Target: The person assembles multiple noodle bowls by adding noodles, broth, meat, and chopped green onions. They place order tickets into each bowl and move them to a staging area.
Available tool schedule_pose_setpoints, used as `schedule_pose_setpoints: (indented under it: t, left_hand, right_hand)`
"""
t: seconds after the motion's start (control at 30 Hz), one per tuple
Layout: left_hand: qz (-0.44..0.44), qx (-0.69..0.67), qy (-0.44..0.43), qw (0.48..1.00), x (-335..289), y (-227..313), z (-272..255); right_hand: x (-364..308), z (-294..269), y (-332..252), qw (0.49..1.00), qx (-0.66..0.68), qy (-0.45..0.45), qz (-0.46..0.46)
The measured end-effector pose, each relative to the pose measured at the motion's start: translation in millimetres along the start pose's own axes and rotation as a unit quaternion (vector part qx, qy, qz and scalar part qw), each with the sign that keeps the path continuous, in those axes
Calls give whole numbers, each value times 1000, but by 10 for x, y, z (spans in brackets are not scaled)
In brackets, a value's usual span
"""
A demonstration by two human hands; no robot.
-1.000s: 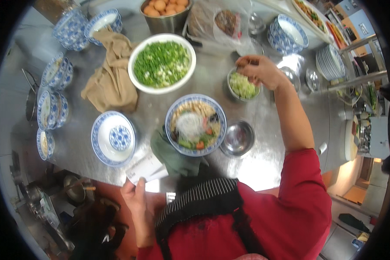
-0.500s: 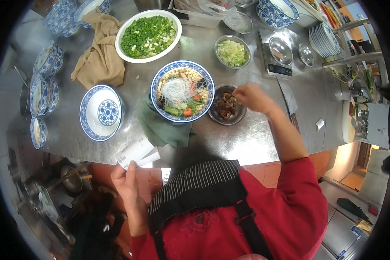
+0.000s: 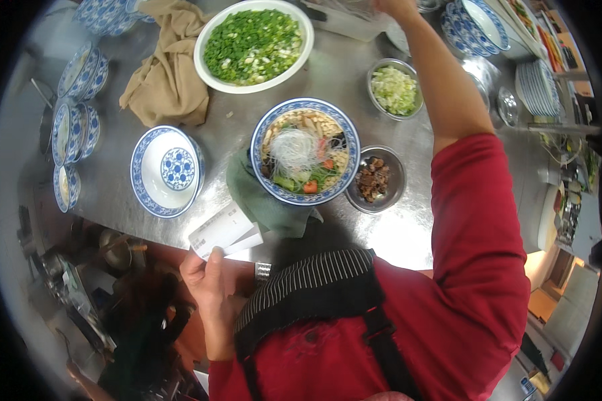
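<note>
Low on the left, my left hand [image 3: 209,277] pinches printed paper slips [image 3: 222,232] at the counter's front edge. My right arm stretches far across the counter, and my right hand [image 3: 396,8] is cut by the upper picture edge beside a clear plastic tub [image 3: 344,25]. Its fingers do not show clearly. A blue-and-white bowl [image 3: 255,150] in the middle holds white glass noodles [image 3: 295,152], greens, red pieces and grains. It rests partly on a green cloth [image 3: 264,210]. Touching or close by its right side is a steel bowl [image 3: 396,190] with brown meat chunks [image 3: 373,179].
An empty patterned bowl [image 3: 155,184] stands left of the filled one. Behind are a tan cloth [image 3: 167,73], a white basin [image 3: 204,63] of chopped scallions and a steel bowl [image 3: 418,107] of pale chopped vegetable. Stacked bowls [image 3: 80,130] line the left; plates [image 3: 538,87] stand right.
My right hand has left the bowl of meat chunks and reached up to the far tub. The view has shifted a little. My left hand keeps the paper slips.
</note>
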State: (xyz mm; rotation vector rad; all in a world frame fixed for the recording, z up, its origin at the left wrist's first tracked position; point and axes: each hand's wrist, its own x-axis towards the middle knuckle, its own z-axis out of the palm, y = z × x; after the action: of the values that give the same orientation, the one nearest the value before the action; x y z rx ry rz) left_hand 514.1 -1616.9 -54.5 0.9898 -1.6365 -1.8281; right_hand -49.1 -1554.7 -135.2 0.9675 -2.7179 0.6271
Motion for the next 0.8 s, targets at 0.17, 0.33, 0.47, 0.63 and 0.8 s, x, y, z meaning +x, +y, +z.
schedule_pose_setpoints:
  t: [0.17,0.33,0.47,0.63,0.8]
  left_hand:
    - [-14,12,14,1000,82,-56,-37]
    - [-8,59,28,998,56,-67,-125]
    - [-26,-45,9,999,45,-64,-121]
    - [-19,-47,37,998,116,-94,-138]
    - [-22,-12,33,999,144,-98,-141]
  right_hand:
    - [413,-30,148,957,-77,278,-13]
    - [925,-163,459,935,-201,-250,-150]
    - [532,505,787,939,173,-216,202]
    - [449,1039,615,932,64,-298,195]
    - [769,1307,647,895,-147,-420,14]
